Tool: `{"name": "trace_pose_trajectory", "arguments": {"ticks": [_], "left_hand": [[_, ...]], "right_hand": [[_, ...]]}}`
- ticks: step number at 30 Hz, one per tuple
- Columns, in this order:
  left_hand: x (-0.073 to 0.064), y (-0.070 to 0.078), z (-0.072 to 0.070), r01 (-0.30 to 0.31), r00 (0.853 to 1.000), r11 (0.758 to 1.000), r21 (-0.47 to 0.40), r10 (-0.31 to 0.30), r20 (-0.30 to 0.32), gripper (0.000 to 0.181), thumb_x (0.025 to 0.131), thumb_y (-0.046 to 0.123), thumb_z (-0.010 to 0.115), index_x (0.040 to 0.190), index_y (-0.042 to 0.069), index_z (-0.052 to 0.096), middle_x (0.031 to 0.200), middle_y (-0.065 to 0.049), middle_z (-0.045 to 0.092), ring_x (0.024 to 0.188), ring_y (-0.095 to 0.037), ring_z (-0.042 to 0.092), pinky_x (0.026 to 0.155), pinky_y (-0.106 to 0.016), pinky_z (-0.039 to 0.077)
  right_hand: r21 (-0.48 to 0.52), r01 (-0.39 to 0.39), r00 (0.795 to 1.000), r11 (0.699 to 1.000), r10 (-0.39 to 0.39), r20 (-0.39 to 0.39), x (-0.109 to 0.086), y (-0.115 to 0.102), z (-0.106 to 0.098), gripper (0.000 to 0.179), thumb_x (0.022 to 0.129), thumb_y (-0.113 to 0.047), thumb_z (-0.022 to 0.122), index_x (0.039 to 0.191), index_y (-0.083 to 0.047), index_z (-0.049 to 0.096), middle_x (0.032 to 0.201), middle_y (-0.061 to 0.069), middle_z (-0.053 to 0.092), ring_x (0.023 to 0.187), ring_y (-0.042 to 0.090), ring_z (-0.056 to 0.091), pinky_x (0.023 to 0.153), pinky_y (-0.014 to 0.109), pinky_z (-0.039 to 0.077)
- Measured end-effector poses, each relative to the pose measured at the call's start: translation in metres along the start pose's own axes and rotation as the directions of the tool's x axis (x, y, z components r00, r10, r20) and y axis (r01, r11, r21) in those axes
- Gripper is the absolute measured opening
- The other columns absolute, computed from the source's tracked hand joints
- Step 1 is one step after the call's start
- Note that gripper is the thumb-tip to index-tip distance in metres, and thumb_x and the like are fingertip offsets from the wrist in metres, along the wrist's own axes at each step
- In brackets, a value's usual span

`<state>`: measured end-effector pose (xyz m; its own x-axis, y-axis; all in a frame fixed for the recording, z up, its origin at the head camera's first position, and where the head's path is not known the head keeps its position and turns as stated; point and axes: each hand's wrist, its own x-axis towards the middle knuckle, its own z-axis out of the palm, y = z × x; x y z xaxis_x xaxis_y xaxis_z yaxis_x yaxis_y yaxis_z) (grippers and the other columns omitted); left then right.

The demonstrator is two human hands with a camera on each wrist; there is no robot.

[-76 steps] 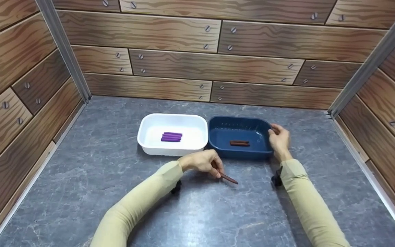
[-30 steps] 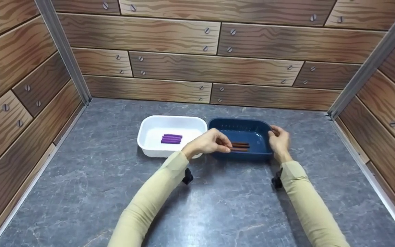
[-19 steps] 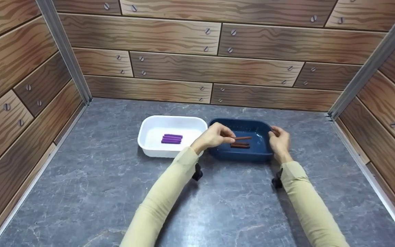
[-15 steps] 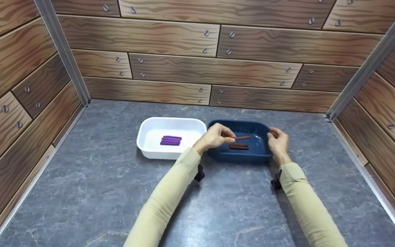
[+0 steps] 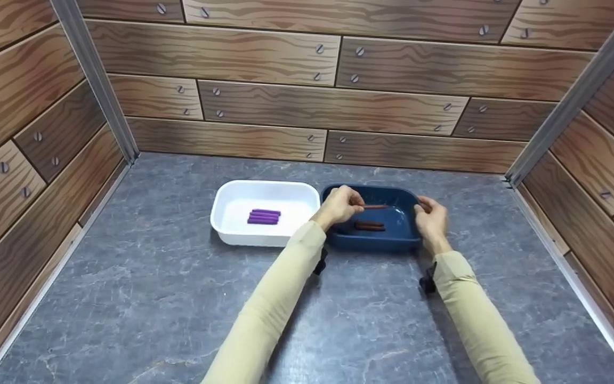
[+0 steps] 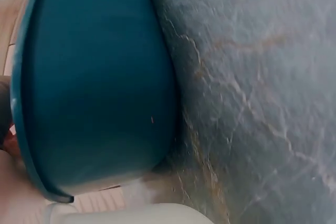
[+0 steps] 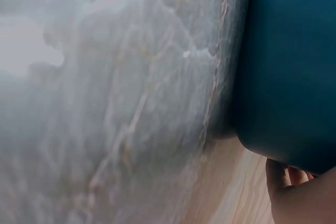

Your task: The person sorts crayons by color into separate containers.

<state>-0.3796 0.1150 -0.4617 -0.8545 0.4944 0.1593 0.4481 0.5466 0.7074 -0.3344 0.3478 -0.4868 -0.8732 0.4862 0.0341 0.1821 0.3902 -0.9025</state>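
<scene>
In the head view, my left hand (image 5: 340,205) pinches one end of a thin brown stick (image 5: 375,207). That stick hangs level over the dark blue basin (image 5: 373,244), toward its back. Below it, dark brown sticks (image 5: 370,226) lie side by side on the basin's floor. My right hand (image 5: 433,221) grips the basin's right rim, thumb inside. The left wrist view is filled mostly by the basin's outer wall (image 6: 100,77), with the held stick hidden. Part of my right hand (image 7: 310,200) shows against the basin in the right wrist view.
A white basin (image 5: 256,238) stands just left of the blue one, with several purple sticks (image 5: 263,216) lying parallel inside. Both rest on a grey marbled tabletop (image 5: 168,277). Wood-patterned walls (image 5: 264,101) enclose the back and both sides.
My left hand has carried the brown stick from in front of the basins up and over the blue basin, then farther back. My right hand has kept its grip on the rim.
</scene>
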Motion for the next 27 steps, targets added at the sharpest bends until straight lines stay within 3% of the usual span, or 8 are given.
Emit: {"name": "trace_pose_trajectory", "arguments": {"ticks": [16,27], "left_hand": [[0.009,-0.001,0.016,0.164,0.986,0.985,0.059,-0.163,-0.023,0.008,0.086,0.015,0.075,0.092,0.012,0.079,0.095,-0.002,0.076,0.094,-0.018,0.069,0.086,-0.030,0.054],[0.010,-0.002,0.021,0.264,0.961,0.959,0.101,-0.270,0.051,0.008,0.084,0.013,0.075,0.091,0.012,0.079,0.103,-0.005,0.075,0.099,-0.019,0.068,0.089,-0.031,0.053]], "right_hand": [[0.002,-0.013,1.000,1.000,0.013,0.016,-0.001,0.000,-0.001,0.038,0.102,-0.010,0.047,0.139,-0.004,0.054,0.136,0.019,0.058,0.123,0.028,0.054,0.102,0.038,0.043],[-0.010,-0.006,1.000,1.000,0.006,0.008,-0.002,-0.001,-0.001,0.038,0.102,-0.010,0.047,0.138,-0.004,0.054,0.134,0.019,0.059,0.121,0.027,0.055,0.101,0.036,0.043]]}}
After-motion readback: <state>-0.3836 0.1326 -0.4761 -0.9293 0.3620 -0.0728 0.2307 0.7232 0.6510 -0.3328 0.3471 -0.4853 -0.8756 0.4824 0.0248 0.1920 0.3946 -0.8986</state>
